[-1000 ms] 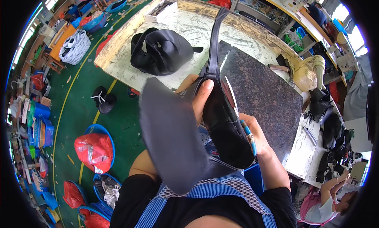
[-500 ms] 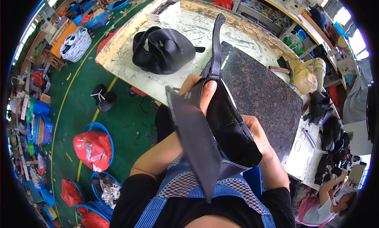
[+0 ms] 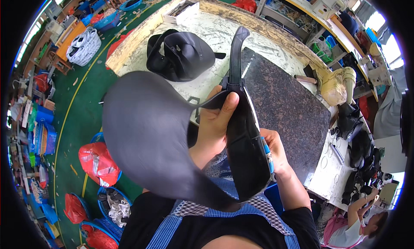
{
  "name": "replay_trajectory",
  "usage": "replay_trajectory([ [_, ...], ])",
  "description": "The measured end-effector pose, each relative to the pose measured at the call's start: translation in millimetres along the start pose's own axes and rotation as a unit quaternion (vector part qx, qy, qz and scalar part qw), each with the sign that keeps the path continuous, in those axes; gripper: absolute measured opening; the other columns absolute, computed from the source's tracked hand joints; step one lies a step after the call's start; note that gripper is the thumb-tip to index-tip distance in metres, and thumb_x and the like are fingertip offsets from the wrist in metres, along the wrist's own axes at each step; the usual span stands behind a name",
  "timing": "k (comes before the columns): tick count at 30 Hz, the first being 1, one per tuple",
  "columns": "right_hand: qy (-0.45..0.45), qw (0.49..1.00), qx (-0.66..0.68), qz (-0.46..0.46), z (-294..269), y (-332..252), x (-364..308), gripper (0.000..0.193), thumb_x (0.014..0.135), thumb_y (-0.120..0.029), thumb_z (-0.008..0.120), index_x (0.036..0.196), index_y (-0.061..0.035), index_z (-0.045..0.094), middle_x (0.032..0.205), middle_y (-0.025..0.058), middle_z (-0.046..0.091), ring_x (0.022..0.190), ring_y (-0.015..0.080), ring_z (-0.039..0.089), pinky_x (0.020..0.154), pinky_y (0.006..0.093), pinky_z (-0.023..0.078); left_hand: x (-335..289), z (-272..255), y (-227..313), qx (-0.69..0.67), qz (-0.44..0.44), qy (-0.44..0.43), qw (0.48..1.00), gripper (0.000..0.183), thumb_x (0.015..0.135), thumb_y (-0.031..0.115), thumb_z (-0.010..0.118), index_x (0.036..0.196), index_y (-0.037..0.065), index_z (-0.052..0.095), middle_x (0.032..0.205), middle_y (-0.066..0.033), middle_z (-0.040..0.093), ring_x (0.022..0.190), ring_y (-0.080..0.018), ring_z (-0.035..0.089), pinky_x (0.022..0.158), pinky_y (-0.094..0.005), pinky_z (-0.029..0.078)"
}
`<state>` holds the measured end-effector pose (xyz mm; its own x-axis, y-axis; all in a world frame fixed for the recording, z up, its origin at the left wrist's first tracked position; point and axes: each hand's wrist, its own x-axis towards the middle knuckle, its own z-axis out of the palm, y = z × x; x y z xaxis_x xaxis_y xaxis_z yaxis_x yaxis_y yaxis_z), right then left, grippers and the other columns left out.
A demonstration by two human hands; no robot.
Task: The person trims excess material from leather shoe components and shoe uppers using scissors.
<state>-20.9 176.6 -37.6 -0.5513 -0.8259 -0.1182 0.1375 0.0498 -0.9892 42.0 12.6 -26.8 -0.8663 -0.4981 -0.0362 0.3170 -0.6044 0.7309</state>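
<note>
A black leather piece (image 3: 247, 158) with a big smooth flap (image 3: 146, 132) and a narrow strap (image 3: 236, 55) rising from its top is held up before my chest. My left hand (image 3: 214, 130) grips it below the strap, thumb on the near face, fingers partly hidden behind. My right hand (image 3: 277, 152) is closed at its right edge, fingers bent and partly out of sight. By those fingers, a small blue, white and orange item (image 3: 267, 154) lies along the edge; its kind is unclear. Another black leather piece (image 3: 183, 55), curled up, rests on the white worktable (image 3: 215, 26).
A dark speckled stone slab (image 3: 289, 106) lies on the table, with a hammer (image 3: 305, 78) beyond it. Black shoe parts (image 3: 362, 149) are heaped at right, near a seated co-worker (image 3: 351, 225). Blue baskets with red bags (image 3: 100, 162) stand on the green floor at left.
The flap has swung out to the left and now shows its broad face. The strap top has dropped slightly. The coloured item has come into view beside my right hand.
</note>
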Motion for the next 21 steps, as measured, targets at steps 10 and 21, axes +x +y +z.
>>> replay_trajectory([
  [10,0.026,0.996,-0.072,0.037,-9,-1,-4,0.031,0.086,-0.027,0.076,0.081,0.0004,0.064,0.066,-0.0023,0.055,0.061,0.0054,0.049,0.054,0.0245,0.038,1,-6,1,-0.039,-0.016,-0.083,0.996,0.02,0.097,0.026,0.064,0.096,0.007,0.063,0.077,-0.0037,0.067,0.065,-0.0086,0.063,0.056,-0.0217,0.05],
  [21,0.043,0.984,-0.176,-0.003,-11,-27,-6,0.028,0.081,-0.025,0.079,0.078,-0.0011,0.064,0.065,0.0012,0.057,0.061,0.008,0.051,0.055,0.0269,0.041,8,-25,-11,-0.085,-0.104,-0.168,0.977,0.04,0.095,0.037,0.063,0.114,0.003,0.055,0.101,-0.0117,0.062,0.088,-0.0128,0.061,0.066,-0.0211,0.05],
])
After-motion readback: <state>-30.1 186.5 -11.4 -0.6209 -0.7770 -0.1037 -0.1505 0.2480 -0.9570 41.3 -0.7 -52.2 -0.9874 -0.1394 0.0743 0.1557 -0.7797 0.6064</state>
